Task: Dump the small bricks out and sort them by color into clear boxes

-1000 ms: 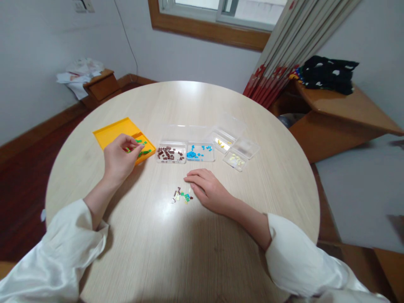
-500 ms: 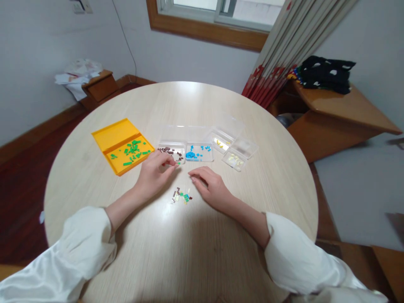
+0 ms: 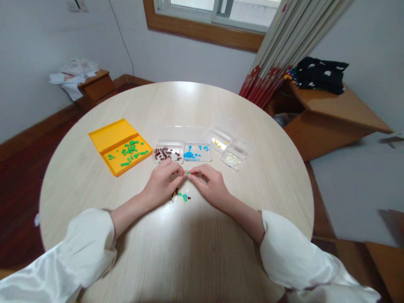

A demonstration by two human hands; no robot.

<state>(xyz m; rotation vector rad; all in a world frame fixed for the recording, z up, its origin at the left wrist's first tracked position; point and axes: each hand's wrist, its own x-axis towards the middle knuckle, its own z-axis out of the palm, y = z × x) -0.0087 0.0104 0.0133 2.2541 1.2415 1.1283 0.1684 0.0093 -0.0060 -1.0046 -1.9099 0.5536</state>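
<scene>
Between my fingertips, over the middle of the table, is a small green building brick [image 3: 188,173]. My left hand [image 3: 164,179] pinches it from the left, thumb and forefinger together. From the right, the thumb and forefinger of my right hand [image 3: 211,183] close on the same piece. Just below the hands lies a small group of loose bricks [image 3: 184,198] in green, blue, brown, red and pale yellow, partly covered by my left hand. A clear box of brown bricks [image 3: 168,154] stands right behind my left hand, joined by a compartment of blue bricks [image 3: 192,154].
An open yellow case [image 3: 117,167] with green bricks [image 3: 130,149] stands at the left. Small clear boxes at the right hold yellow pieces [image 3: 217,143] and pale yellow pieces [image 3: 232,160]. Everything rests on a round wooden table [image 3: 202,252].
My left hand has moved right and slightly down from the brown bricks' box, bringing the green brick to my right hand. The fingertips of both hands now meet at it.
</scene>
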